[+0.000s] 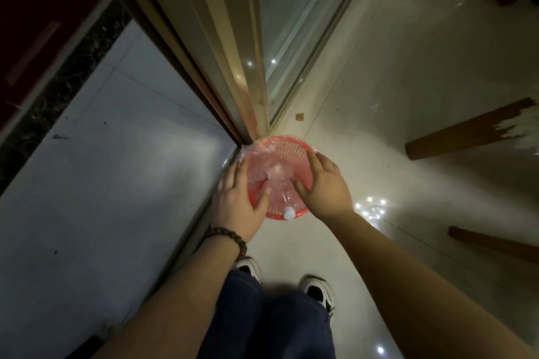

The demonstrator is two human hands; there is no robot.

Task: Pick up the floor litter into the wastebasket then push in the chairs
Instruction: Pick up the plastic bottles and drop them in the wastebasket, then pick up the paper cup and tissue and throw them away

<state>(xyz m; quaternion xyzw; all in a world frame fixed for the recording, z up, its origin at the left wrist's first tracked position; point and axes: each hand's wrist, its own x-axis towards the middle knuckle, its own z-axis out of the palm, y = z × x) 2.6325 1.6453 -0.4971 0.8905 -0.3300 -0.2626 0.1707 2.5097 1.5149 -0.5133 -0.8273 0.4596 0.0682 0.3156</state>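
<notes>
One clear, crumpled plastic bottle (278, 194) with a white screw cap (288, 213) lies across the mouth of one round red plastic wastebasket (294, 146) lined with a thin clear plastic bag. The bottle's long axis runs away from the person towards the far rim, with the capped end pointing back at the person and sitting over the near rim. The wastebasket stands on the pale glossy tiled floor (364, 102), touching the foot of a gold-coloured metal sliding-door frame (233, 67).

Two bare hands reach down to it. The left hand (237, 202), with a brown beaded bracelet (230, 237) on its wrist, is loosely curled, fingers on the basket's left rim and thumb against the bottle. The right hand (325, 183) rests fingers spread over the right rim, thumb touching the bottle's other side.

One small tan scrap (299, 116) lies on the floor just beyond the basket. Two brown wooden chair legs (466, 132) show at the right. Below, two black-and-white shoes (319, 291) and dark blue trousers are visible.
</notes>
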